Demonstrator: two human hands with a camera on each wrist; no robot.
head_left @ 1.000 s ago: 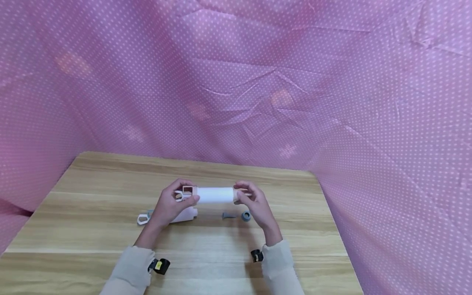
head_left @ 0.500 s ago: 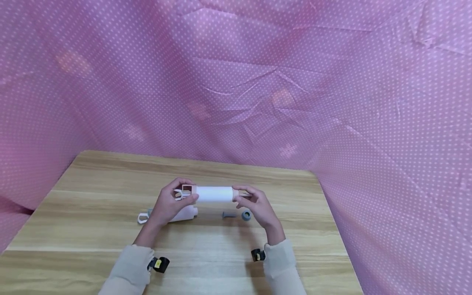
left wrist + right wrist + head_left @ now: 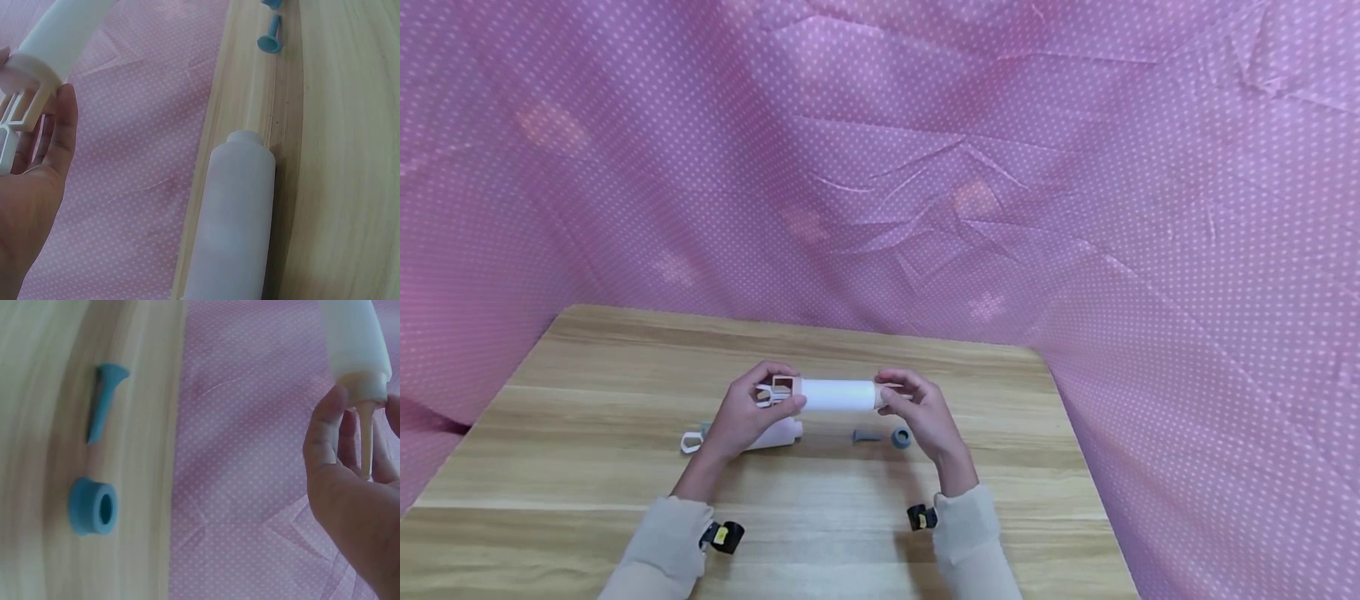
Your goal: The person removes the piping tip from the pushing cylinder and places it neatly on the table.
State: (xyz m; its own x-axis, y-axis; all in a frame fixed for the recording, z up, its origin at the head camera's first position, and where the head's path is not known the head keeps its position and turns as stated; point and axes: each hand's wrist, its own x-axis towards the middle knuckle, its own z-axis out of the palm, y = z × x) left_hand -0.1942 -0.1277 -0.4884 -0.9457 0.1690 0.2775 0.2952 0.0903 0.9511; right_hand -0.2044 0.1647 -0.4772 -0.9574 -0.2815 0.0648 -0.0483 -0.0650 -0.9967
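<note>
A white cylindrical bottle is held level above the table between both hands. My left hand grips its left end, where a cream collar with a rectangular frame and a white looped piece stick out. At the other end, my right hand pinches the cream cap, whose thin spout points toward the palm. Beneath the left hand lies a second pale bottle, partly hidden by the forearm in the head view. A blue spout and a blue ring-shaped cap lie below the right hand.
The wooden table carries everything. A white loop pokes out at the left end of the lying bottle. Pink dotted cloth hangs behind and beside the table. Black cameras are worn on both wrists.
The right fingers have shifted slightly around the cap, a little back and forth. The left hand and the bottle stay almost in place. The things on the table have not moved.
</note>
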